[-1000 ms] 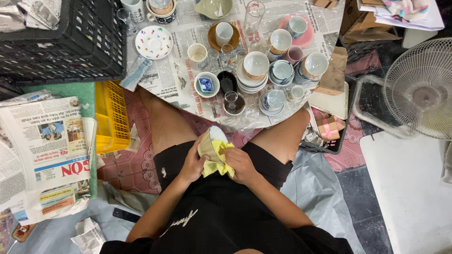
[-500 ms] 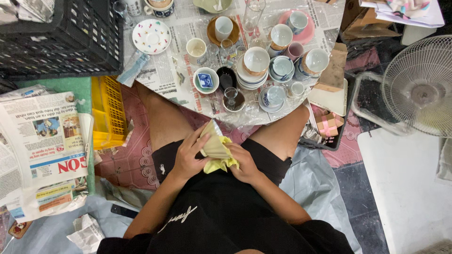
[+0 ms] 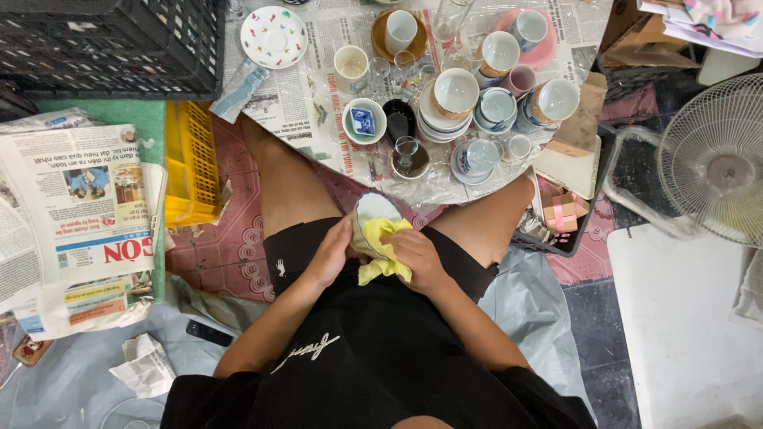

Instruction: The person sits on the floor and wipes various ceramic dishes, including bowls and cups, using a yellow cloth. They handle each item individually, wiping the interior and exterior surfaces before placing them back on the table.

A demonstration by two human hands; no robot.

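Seated on the floor, the person's left hand (image 3: 330,256) clasps a small white saucer (image 3: 373,214) tilted over the lap, exposing its face to the yellow cloth (image 3: 381,250) the right hand (image 3: 421,258) pinches against it, with crockery (image 3: 469,99) beyond both grips.

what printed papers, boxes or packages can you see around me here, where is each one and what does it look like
Folded newspaper: on the floor to the left, white pages with colour photos and a big red headline.
Newspaper sheets: spread under the cups ahead, grey print.
Small gift box: right of the knee, tan with a pink ribbon.
Cardboard box: top right, brown, partly cut off.
Crumpled paper: lower left, white.
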